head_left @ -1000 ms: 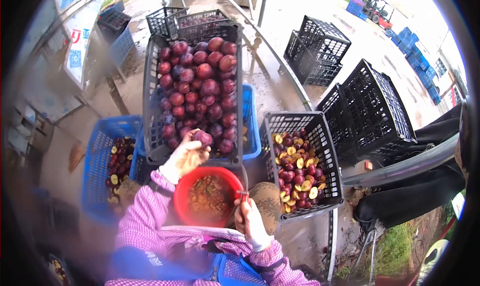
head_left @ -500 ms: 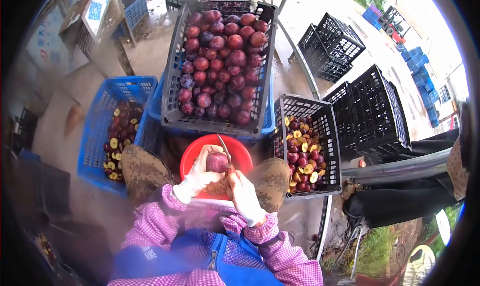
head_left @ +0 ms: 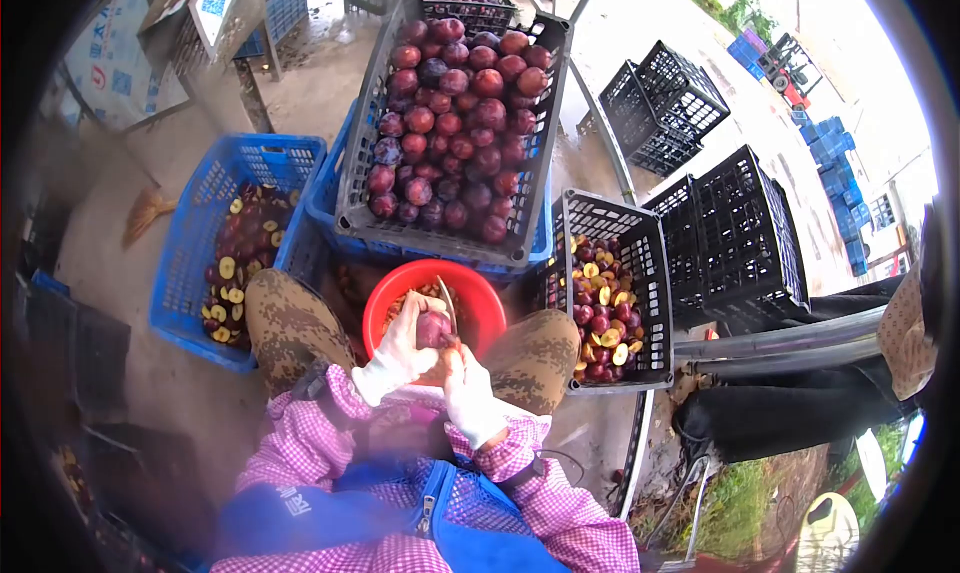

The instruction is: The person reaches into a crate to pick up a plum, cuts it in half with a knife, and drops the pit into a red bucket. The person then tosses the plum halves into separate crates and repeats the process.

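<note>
At the left we see a blue crate [head_left: 172, 293] with dark-skinned cut plums [head_left: 228, 273] in it, some showing round yellow faces. Next comes our left hand [head_left: 402, 345], its thumb and fingers curled around a single plum [head_left: 433, 330]. That plum sits above the red basin [head_left: 490, 313], between our two hands: it is rounded, dusky purple-red with a paler, dull cast, and the skin facing us looks unbroken, though our fingers cover part of it. Small orange-brown bits show inside the basin. Beyond it, a dark grey crate [head_left: 430, 245] carries a heap of whole plums [head_left: 450, 133], wine red to near-black, a few with a bluish bloom. A knife [head_left: 447, 301] stands with its narrow blade up along the plum's right side; we cannot tell whether the edge has entered the skin. Our right hand [head_left: 470, 391] has its fingers closed together around the handle, mostly hiding it. Farthest right among the fruit, a black crate [head_left: 655, 318] holds plum halves [head_left: 605, 308], yellow flesh mixed with glossy dark skins.
</note>
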A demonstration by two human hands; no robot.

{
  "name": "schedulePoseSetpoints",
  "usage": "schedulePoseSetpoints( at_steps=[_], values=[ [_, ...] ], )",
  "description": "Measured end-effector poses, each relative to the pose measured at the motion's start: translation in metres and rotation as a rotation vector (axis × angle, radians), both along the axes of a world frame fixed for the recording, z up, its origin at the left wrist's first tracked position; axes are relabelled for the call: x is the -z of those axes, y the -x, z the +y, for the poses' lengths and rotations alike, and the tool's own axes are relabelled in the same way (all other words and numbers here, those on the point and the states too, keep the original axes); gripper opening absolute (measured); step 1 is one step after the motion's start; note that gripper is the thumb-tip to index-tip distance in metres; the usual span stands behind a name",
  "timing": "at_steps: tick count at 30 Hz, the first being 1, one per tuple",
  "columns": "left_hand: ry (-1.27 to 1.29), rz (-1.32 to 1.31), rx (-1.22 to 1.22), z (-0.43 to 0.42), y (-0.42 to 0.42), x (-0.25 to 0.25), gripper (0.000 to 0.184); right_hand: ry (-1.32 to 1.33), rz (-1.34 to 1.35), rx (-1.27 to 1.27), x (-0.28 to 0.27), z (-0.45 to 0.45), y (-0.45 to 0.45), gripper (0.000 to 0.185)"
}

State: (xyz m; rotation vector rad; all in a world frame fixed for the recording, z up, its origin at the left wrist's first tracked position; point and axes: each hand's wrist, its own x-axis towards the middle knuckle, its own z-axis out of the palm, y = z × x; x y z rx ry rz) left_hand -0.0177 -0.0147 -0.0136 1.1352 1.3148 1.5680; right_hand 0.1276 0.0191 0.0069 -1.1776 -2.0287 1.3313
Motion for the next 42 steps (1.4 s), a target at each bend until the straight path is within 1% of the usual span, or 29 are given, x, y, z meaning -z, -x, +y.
schedulePoseSetpoints(
  at_steps=[1,3,4,5,6,7,8,9,11,12,13,15,16,17,18,22,24,25,27,28,30,33,35,37,38,39,40,41,42],
  values=[
    [0.048,0.165,-0.019,-0.001,0.003,-0.002,0.053,0.510,0.219,-0.036,-0.007,0.005,-0.005,0.030],
    [0.017,0.108,0.028,-0.003,0.008,0.000,0.052,1.535,0.656,-0.109,-0.019,0.010,-0.012,0.040],
    [-0.019,0.050,0.073,-0.002,0.010,-0.004,0.051,1.518,0.656,-0.173,-0.022,0.008,-0.012,0.047],
    [-0.022,0.053,0.070,-0.002,0.010,-0.008,0.051,1.760,0.876,-0.301,-0.026,0.010,-0.015,0.046],
    [0.056,-0.237,0.068,-0.004,0.009,-0.014,0.054,1.739,0.956,-0.396,-0.035,0.005,-0.024,0.046],
    [0.127,-0.531,0.061,-0.003,0.007,-0.019,0.057,1.717,1.027,-0.495,-0.058,0.001,-0.028,0.045],
    [0.049,-0.589,0.004,-0.001,0.002,-0.015,0.059,1.624,1.019,-0.498,-0.067,0.001,-0.032,0.045],
    [0.116,-0.704,0.030,-0.007,0.002,-0.015,0.054,1.604,1.013,-0.445,-0.067,0.006,-0.033,0.044],
    [0.183,-0.921,0.097,-0.011,0.004,-0.012,0.049,1.244,0.699,-0.191,-0.068,0.012,-0.028,0.042],
    [0.178,-0.923,0.101,-0.010,0.005,-0.005,0.049,1.059,0.457,-0.103,-0.066,0.012,-0.027,0.040],
    [0.113,-0.952,0.110,-0.009,0.006,0.004,0.048,0.959,0.338,-0.140,-0.042,0.015,-0.036,0.039],
    [0.051,-0.981,0.107,-0.009,0.005,0.009,0.047,0.447,0.127,-0.107,0.004,0.007,-0.041,0.034],
    [0.009,-0.860,0.083,-0.009,0.004,0.009,0.047,0.449,0.127,-0.112,-0.002,0.005,-0.038,0.034],
    [-0.031,-0.739,0.061,-0.008,0.002,0.008,0.048,0.280,0.037,-0.095,-0.010,0.002,-0.036,0.030],
    [-0.048,-0.743,0.053,-0.007,0.002,0.006,0.051,0.110,-0.052,-0.076,-0.018,0.000,-0.034,0.025],
    [-0.031,-0.710,-0.003,-0.006,0.000,0.007,0.056,0.034,-0.155,-0.091,-0.025,0.000,-0.031,0.026],
    [0.021,-0.696,-0.038,-0.007,0.000,0.005,0.064,0.035,-0.232,-0.106,-0.027,0.002,-0.032,0.024],
    [0.022,-0.697,-0.038,-0.007,0.001,0.003,0.064,0.036,-0.233,-0.106,-0.027,0.002,-0.033,0.024],
    [0.081,-0.691,-0.051,-0.008,0.002,-0.003,0.074,-0.029,-0.262,-0.125,-0.026,0.002,-0.034,0.025],
    [0.081,-0.692,-0.052,-0.009,0.002,-0.006,0.074,-0.028,-0.263,-0.126,-0.027,0.002,-0.034,0.025],
    [0.137,-0.645,-0.079,-0.011,0.001,-0.009,0.084,-0.064,-0.385,-0.137,-0.030,0.002,-0.034,0.025],
    [0.173,-0.552,-0.065,-0.008,-0.009,-0.014,0.089,-0.092,-0.355,-0.130,-0.005,-0.001,-0.033,0.026],
    [0.169,-0.542,-0.031,-0.010,-0.007,-0.006,0.090,-0.118,-0.328,-0.141,-0.001,-0.001,-0.031,0.029],
    [0.078,-0.636,-0.068,-0.010,-0.010,0.004,0.082,-0.031,-0.205,-0.114,-0.001,0.000,-0.028,0.029],
    [0.083,-0.634,-0.068,-0.008,-0.011,0.014,0.082,-0.025,-0.204,-0.113,0.001,-0.002,-0.025,0.029],
    [0.088,-0.389,-0.130,-0.003,-0.014,0.025,0.070,-0.062,-0.151,-0.096,0.003,-0.003,-0.022,0.029],
    [0.087,-0.142,-0.189,0.001,-0.015,0.023,0.058,-0.103,-0.098,-0.079,0.004,-0.003,-0.018,0.028],
    [0.085,-0.141,-0.188,0.001,-0.016,0.020,0.058,-0.104,-0.097,-0.077,0.005,-0.004,-0.016,0.028],
    [0.093,-0.330,-0.124,0.001,-0.015,0.017,0.048,-0.152,-0.203,-0.073,0.005,-0.005,-0.014,0.028]
  ],
)
